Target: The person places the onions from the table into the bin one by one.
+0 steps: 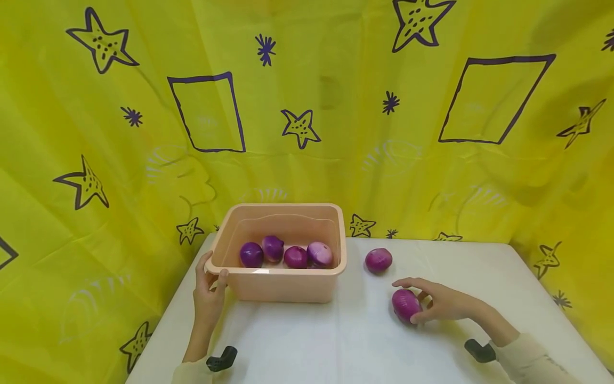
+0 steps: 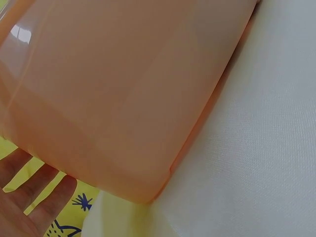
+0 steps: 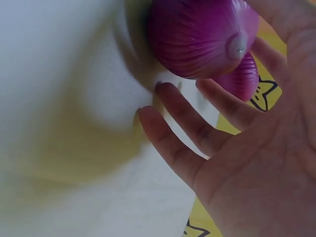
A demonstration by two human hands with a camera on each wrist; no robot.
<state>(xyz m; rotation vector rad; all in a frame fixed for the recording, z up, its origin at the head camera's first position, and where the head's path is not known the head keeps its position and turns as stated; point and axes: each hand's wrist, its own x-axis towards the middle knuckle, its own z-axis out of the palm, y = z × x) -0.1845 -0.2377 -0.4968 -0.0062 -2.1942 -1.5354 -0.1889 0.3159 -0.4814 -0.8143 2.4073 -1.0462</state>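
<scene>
At the front left corner of a peach plastic bin (image 1: 283, 286), my left hand (image 1: 209, 301) grips the rim, thumb at the front and fingers along the side. The left wrist view shows several of its fingers (image 2: 54, 195) against the bin wall. Four is too many to count, so several purple onions (image 1: 296, 257) lie inside the bin. My right hand (image 1: 443, 302) is around a purple onion (image 1: 405, 305) on the table, thumb in front and index finger behind. In the right wrist view its other fingers are spread, apart from that onion (image 3: 197, 37).
Another purple onion (image 1: 379, 261) lies on the white-covered table (image 1: 297, 341), right of the bin and behind the one at my right hand. A yellow curtain (image 1: 336, 176) with dark stars and frames hangs close behind and along the sides.
</scene>
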